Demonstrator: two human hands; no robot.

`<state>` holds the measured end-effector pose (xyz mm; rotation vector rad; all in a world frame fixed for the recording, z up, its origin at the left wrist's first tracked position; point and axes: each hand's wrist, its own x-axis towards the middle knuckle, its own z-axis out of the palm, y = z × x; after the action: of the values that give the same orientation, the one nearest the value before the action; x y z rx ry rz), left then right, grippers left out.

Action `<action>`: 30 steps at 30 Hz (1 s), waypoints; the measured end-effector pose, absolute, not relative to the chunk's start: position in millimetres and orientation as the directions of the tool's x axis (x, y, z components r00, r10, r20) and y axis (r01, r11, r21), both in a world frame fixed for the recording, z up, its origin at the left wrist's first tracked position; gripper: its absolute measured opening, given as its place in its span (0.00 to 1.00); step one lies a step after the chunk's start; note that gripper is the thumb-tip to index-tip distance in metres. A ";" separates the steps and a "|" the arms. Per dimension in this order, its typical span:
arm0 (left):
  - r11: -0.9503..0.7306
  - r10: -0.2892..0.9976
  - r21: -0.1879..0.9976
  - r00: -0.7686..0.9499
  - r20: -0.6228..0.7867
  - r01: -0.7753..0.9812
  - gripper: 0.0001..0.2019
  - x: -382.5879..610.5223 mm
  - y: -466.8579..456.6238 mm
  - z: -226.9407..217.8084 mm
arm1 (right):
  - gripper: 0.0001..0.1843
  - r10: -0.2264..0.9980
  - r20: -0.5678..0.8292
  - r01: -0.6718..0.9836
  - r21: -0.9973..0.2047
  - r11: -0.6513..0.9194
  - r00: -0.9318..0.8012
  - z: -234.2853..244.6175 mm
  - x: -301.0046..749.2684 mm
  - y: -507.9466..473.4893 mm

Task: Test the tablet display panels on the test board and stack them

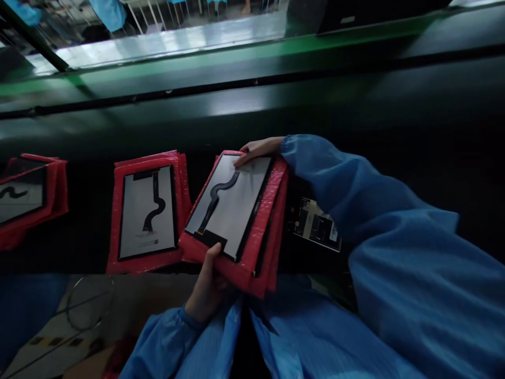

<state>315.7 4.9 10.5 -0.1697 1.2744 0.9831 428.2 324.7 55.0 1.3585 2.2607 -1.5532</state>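
Observation:
An LCD screen panel (239, 197) with a pale back and a curved black flex cable lies tilted on a stack of pink bubble-wrap sheets (270, 208) in front of me. My left hand (207, 287) grips the near edge, its thumb on the panel's dark strip and its other fingers under the wrap. At the far edge, my right hand (258, 150) holds the panel, with a digit lying on the pale back near a small printed label; its other fingers are partly hidden. More panel edges show between the pink layers below.
Left of my stack lies another panel (148, 213) on pink wrap, its edge close to mine. Further left is a third wrapped stack (23, 195), cut off by the frame. A small dark electronic part (317, 225) lies by my right sleeve. A green ledge (189, 60) runs behind.

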 end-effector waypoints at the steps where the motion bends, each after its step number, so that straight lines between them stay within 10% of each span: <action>1: 0.576 0.494 0.406 -0.094 -0.864 -0.709 0.33 314.6 6.9 11.7 | 0.19 0.642 -0.482 0.696 -0.708 0.115 -0.596 50.9 426.2 328.0; 9: 0.515 0.483 0.471 -0.211 -0.850 -0.717 0.19 308.9 21.8 21.8 | 0.15 0.929 0.230 0.614 -0.700 0.365 -0.290 56.6 523.2 264.1; 17: 0.514 0.433 0.486 -0.275 -0.858 -0.707 0.09 319.2 24.4 22.2 | 0.31 0.923 0.029 0.719 -0.617 0.319 -0.384 -33.5 564.8 152.3; 24: 0.587 0.410 0.508 -0.310 -0.858 -0.630 0.14 333.7 23.7 13.6 | 0.06 0.897 0.034 0.558 -0.772 0.303 -0.440 -37.0 620.6 152.1; 30: 0.741 0.626 0.509 0.175 -0.760 -0.438 0.26 348.2 17.8 11.2 | 0.15 0.993 0.059 0.383 -0.919 0.095 -0.106 -33.1 649.4 154.2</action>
<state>348.2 17.8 11.2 0.1895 1.1730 0.7597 649.4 154.2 -33.1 2.3278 2.6929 -1.6812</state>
